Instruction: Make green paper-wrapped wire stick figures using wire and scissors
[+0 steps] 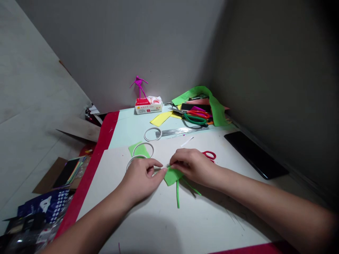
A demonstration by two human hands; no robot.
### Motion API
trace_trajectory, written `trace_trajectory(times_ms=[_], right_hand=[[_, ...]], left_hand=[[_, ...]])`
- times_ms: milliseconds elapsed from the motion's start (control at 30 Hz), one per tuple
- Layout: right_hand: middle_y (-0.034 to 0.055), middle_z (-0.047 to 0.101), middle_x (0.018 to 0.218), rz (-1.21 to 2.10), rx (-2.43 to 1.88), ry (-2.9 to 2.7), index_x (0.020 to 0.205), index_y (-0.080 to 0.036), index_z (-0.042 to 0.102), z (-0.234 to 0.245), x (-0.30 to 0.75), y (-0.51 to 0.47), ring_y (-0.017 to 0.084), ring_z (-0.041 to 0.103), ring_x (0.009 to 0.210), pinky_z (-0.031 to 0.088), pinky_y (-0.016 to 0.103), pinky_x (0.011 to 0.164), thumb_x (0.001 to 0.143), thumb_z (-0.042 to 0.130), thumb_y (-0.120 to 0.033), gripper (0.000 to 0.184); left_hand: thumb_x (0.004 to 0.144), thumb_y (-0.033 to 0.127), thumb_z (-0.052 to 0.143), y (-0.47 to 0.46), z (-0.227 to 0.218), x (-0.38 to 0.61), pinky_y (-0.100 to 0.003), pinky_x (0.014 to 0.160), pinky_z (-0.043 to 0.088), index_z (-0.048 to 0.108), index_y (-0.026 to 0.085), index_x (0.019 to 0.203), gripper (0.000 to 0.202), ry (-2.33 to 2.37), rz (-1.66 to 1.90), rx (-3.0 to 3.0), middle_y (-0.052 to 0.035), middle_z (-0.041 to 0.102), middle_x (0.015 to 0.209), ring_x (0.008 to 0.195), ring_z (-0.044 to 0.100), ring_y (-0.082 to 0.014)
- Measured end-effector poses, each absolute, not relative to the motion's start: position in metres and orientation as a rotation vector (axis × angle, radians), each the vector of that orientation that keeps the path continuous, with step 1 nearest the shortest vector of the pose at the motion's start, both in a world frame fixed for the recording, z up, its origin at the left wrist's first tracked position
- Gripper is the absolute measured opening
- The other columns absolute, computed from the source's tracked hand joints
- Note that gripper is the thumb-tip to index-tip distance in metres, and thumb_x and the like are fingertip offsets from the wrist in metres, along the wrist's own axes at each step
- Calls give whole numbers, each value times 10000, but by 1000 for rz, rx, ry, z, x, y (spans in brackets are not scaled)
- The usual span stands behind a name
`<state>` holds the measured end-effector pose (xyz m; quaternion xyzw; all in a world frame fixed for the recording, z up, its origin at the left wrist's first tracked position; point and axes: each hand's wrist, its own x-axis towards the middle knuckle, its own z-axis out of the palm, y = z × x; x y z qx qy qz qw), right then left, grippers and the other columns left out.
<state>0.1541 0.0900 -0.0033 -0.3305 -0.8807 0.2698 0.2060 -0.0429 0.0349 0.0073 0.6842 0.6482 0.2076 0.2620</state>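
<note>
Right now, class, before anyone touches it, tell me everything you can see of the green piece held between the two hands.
The green piece is a bright, matte sheet, foam or paper, a small angular shape. Two narrow green strips trail from its lower edge, one running straight down, the other slanting right; whether they are cut from the same sheet is unclear. It lies low over a white sheet, casting a shadow there. The left hand appears to pinch its upper left corner, and the fingers of the right hand are at its top edge.

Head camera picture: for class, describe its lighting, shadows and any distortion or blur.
In the head view, the wide lens bends the red table edge; the right wall falls dark; the left hand and right hand cast soft shadows on the white sheet; little blur.
</note>
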Motion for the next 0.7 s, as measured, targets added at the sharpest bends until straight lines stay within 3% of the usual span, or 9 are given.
trace_trajectory(times_ms=[133, 233, 433, 600, 700], right_hand=[[28, 659, 841, 811, -720, -2333, 874, -167, 671, 7, 154, 81, 121, 586, 783, 429, 222, 700, 866, 565, -157, 107], [26, 660, 858, 1004, -825, -2158, 945, -168, 662, 11, 154, 77, 125, 575, 761, 433, 228, 671, 828, 629, -199, 126], [-33, 550, 623, 1609, -1003, -1826, 725, -148, 615, 11, 155, 79, 98, 481, 584, 379, 222, 554, 736, 712, -311, 191], [-33, 546, 635, 1740, -976, -1735, 742, -151, 597, 15, 156, 76, 96, 477, 590, 368, 226, 564, 721, 721, -337, 225], [-28, 544, 640, 1710, -965, -1804, 737, -150, 604, 20, 155, 71, 96, 470, 598, 364, 225, 567, 760, 680, -305, 175]], left_hand=[[819, 363, 557, 30, 12, -42, -254, 502, 256, 675, 188, 664, 262, 1656, 510, 1923, 55, 349, 513, 508, 353, -116], [833, 321, 529, 27, 14, -43, -259, 505, 237, 571, 174, 551, 320, 1627, 516, 1901, 50, 327, 534, 529, 334, -112], [848, 362, 533, 24, 27, -40, -264, 521, 257, 602, 173, 596, 323, 1676, 521, 1827, 37, 380, 562, 557, 374, -127], [864, 379, 542, 19, 40, -34, -298, 715, 367, 657, 196, 617, 328, 1609, 526, 1936, -15, 530, 676, 796, 510, -201], [871, 354, 540, 17, 43, -31, -300, 758, 371, 654, 195, 619, 319, 1509, 503, 1907, -12, 554, 679, 800, 516, -194]])
